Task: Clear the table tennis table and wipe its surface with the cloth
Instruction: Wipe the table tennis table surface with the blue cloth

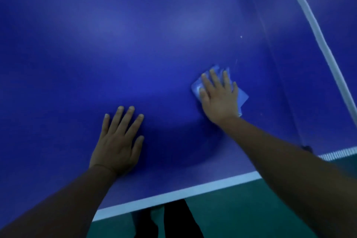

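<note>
A blue table fills the view. The right hand presses flat, fingers straight, on a light-blue cloth near the net. The left hand rests flat, released, holding nothing.

The left hand lies flat, palm down, fingers straight and slightly spread, thumb out to the side. The right hand is flat too, arm stretched forward, fingers extended and fanned, palm pressing down.
</note>
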The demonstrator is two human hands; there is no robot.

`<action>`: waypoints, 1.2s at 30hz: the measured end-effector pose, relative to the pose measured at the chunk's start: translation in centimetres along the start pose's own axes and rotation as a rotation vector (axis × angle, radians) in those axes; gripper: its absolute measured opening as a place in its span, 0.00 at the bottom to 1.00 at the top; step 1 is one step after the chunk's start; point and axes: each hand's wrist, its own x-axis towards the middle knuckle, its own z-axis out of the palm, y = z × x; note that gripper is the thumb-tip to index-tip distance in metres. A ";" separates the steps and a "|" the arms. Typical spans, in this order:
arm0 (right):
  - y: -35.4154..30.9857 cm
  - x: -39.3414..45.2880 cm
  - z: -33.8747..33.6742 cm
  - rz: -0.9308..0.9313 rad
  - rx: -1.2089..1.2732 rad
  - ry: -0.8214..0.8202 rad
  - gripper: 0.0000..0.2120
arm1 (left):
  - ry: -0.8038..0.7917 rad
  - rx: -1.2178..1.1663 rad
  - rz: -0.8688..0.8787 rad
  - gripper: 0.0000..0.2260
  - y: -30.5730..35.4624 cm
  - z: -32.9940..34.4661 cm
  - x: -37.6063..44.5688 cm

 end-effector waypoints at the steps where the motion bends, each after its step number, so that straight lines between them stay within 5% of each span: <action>1: -1.1 -2.9 0.2 -0.108 -0.012 0.014 0.26 | -0.008 0.001 -0.003 0.27 -0.1 0.0 -0.1; 5: -1.8 -16.3 0.1 -0.552 0.001 -0.099 0.23 | -0.023 -0.021 -0.012 0.27 -0.2 0.1 -0.3; 8: 1.6 -14.1 -0.2 -0.664 -0.089 -0.125 0.23 | -0.027 -0.048 -0.015 0.28 -0.1 0.1 -0.3; 13: -0.1 -4.5 -0.4 0.022 0.014 -0.042 0.28 | -0.032 -0.082 -0.036 0.29 -0.1 -0.1 -0.3; 15: -3.3 -4.8 0.3 0.040 0.013 -0.025 0.29 | -0.031 -0.089 -0.037 0.29 0.0 -0.1 -0.3; 19: -8.0 -15.8 1.1 -0.532 0.004 -0.093 0.24 | -0.031 -0.067 -0.038 0.28 0.0 0.0 -0.3; 22: -4.4 -18.6 0.1 -0.807 -0.022 -0.169 0.22 | -0.046 -0.067 -0.036 0.28 0.0 0.1 -0.4; 24: -1.1 -15.6 0.4 -0.687 -0.109 -0.142 0.23 | -0.043 -0.073 -0.038 0.28 0.0 0.0 -0.4; 28: 0.4 -8.5 -0.1 0.108 0.022 -0.065 0.25 | -0.027 -0.096 -0.037 0.29 0.0 -0.1 -0.4; 30: -3.1 -7.9 0.1 0.271 0.028 -0.068 0.26 | -0.017 -0.110 -0.039 0.29 0.0 -0.1 -0.5; 34: -10.4 -15.4 1.1 -0.176 0.006 -0.090 0.25 | 0.005 -0.113 -0.046 0.28 0.0 0.0 -0.6; 36: -8.9 -18.5 1.1 -0.309 0.026 -0.142 0.24 | 0.002 -0.099 -0.040 0.28 0.0 0.0 -0.5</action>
